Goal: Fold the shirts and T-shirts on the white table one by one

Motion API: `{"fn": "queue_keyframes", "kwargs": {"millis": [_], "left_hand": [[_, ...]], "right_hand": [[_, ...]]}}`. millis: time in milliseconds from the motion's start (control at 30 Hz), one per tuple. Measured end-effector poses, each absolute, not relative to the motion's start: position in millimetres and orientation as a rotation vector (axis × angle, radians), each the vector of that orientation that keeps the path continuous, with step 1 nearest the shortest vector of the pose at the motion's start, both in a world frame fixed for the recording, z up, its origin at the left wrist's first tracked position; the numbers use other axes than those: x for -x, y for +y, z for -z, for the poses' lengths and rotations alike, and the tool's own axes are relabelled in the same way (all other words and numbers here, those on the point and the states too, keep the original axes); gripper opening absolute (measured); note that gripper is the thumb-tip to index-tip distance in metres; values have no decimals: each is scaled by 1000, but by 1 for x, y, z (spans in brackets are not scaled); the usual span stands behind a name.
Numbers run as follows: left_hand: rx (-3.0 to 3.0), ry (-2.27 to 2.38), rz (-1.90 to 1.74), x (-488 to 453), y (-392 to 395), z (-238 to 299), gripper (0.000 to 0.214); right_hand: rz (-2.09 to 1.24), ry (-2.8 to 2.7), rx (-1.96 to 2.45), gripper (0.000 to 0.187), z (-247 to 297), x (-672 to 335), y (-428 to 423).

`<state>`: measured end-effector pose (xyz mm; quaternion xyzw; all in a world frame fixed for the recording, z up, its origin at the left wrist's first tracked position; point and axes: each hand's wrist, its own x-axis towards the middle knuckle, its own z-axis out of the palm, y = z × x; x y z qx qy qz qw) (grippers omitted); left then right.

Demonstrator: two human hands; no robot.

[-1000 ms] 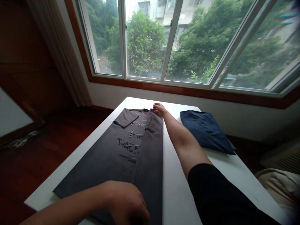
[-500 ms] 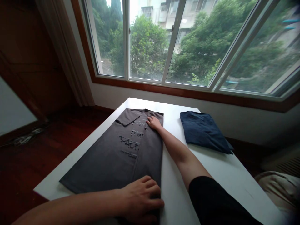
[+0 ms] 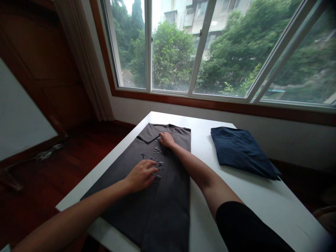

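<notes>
A dark grey T-shirt (image 3: pixel 168 196) with raised lettering lies lengthwise on the white table (image 3: pixel 236 189), its right side folded in to a straight edge. My left hand (image 3: pixel 141 174) rests flat on the lettering at the shirt's middle, fingers spread. My right hand (image 3: pixel 166 139) lies flat on the shirt near the collar, fingers stretched out. Neither hand holds anything.
A folded navy garment (image 3: pixel 243 151) lies on the table to the right of the shirt. Behind the table runs a wide window (image 3: pixel 204 49) with a wooden sill. Red-brown wooden floor (image 3: pixel 47 175) lies to the left, with cables by the wall.
My left hand moved from the shirt's near hem up to its middle. My right hand slid left from the collar's right edge onto the shirt's chest. The view tilted.
</notes>
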<state>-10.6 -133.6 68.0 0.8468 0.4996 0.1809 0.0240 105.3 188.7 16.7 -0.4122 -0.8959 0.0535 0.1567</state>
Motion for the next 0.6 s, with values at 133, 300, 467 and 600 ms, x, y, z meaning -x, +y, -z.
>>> {"fn": "queue_keyframes", "kwargs": {"millis": [133, 300, 467, 600], "left_hand": [[-2297, 2147, -508, 76, -110, -62, 28], [-1940, 2579, -351, 139, -109, -55, 41], [-1822, 2635, -270, 166, -121, -56, 48], [-1687, 2574, -236, 172, -124, -61, 49]], "right_hand": [[-249, -2459, 1315, 48, -26, -70, 187], [-333, -2335, 1513, 37, -36, -53, 205], [-301, -2231, 1587, 37, -33, -42, 216], [-336, -2235, 1495, 36, -33, -30, 212]]}}
